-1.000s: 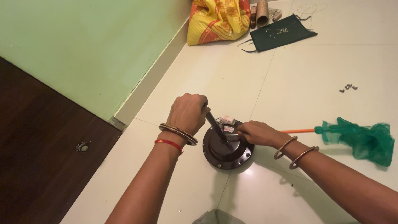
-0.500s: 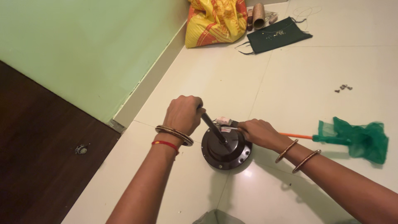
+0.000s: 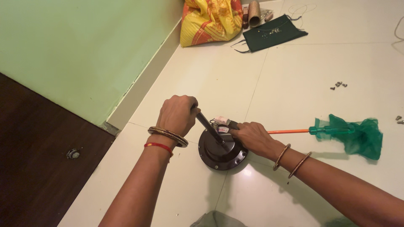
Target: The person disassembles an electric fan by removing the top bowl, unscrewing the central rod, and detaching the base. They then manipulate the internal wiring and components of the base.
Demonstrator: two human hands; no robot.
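White tiled floor (image 3: 320, 63) by a green wall (image 3: 84, 46). My left hand (image 3: 176, 114) is clenched round the dark rod (image 3: 209, 128) sticking up tilted from the round dark motor housing (image 3: 221, 153) on the floor. Right hand (image 3: 250, 136) grips the housing's top edge near the white connector (image 3: 221, 121). Screwdriver w/ green handle (image 3: 332, 130) lies just right, on green netting (image 3: 364, 136); screws (image 3: 338, 85) further off

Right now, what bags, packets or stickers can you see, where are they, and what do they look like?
Sack: far by the green wall, bulging, yellow with orange-red print.
Label: on the round dark motor, between the left hand and right hand; small, whitish with red.
No screens or signs.
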